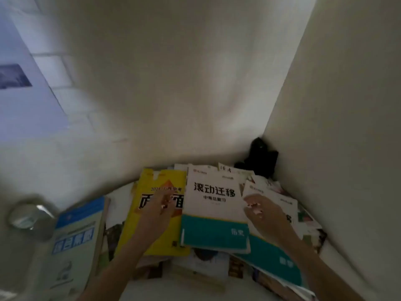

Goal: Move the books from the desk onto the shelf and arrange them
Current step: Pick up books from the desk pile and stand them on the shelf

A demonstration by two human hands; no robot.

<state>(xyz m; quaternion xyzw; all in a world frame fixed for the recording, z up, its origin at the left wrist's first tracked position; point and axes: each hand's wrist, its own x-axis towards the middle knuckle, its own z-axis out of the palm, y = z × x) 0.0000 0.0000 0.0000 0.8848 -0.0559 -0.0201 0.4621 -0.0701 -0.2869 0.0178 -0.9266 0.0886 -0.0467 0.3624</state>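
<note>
The white and teal book (213, 210) lies face up on top of a loose heap of books in the corner where two pale walls meet, its bold black title readable from the person's side. It overlaps the yellow book (152, 216) on its left and a second white and teal book (273, 253) on its right, which slants down toward the near edge. That fan of overlaps suggests the heap was dropped or spread out rather than stacked, so the top books are the easiest to take first.

The left hand (159, 210) lies over the yellow book, right at the left edge of the top book, fingers stretched forward and loose, gripping nothing as far as the blur allows. The right hand (260, 210) comes in at the top book's right edge, over the slanted one, fingers bent a little; I cannot tell whether they already pinch that edge. With one hand at each side, the aim looks like lifting the top book or squaring it before carrying it off.

Further left, a blue and grey book (74, 237) lies apart from the heap, and beside it stands a blurred shiny round thing (30, 217). A dark object (260, 157) sits in the very corner behind the books. More covers poke out beneath the heap on the pale counter (184, 290). No shelf is in view, so every book here is yet to be moved.
</note>
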